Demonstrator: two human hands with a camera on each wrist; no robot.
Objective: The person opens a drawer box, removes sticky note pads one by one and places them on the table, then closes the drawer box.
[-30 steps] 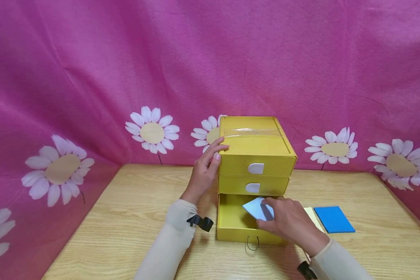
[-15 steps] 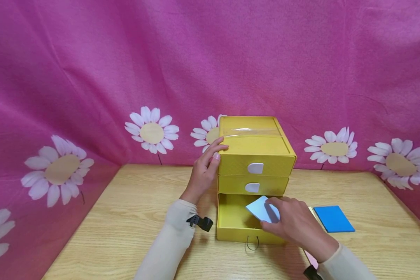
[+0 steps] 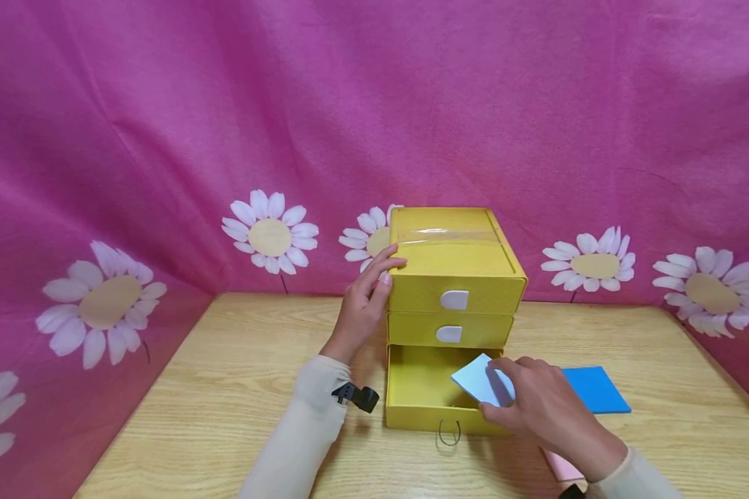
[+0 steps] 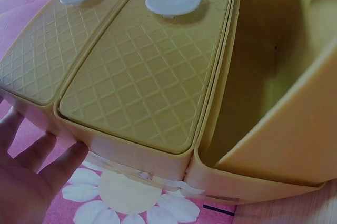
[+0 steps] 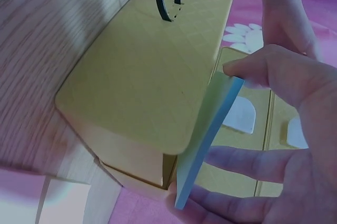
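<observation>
A yellow three-drawer box (image 3: 449,260) stands on the table with its bottom drawer (image 3: 415,417) pulled out. My left hand (image 3: 360,315) rests against the upper left side of the box, its fingers lying along the edge; the left wrist view shows those fingers (image 4: 63,169) extended. My right hand (image 3: 549,405) pinches a light blue sticky-note pad (image 3: 479,378) between thumb and fingers. The pad is tilted over the right part of the open drawer. In the right wrist view, the pad (image 5: 208,142) appears edge-on beside the drawer front (image 5: 147,71). Part of its face is behind my fingers.
A blue pad (image 3: 599,389) lies on the table to the right of the box. Nearer, a pink pad (image 3: 562,466) is partly under my right wrist. A pale pad (image 5: 66,203) shows in the right wrist view. A pink flowered cloth (image 3: 374,104) hangs behind.
My right hand has moved right and slightly nearer with the light blue pad. It now covers the pale pad in the head view, and the pink one shows. My left hand stays put.
</observation>
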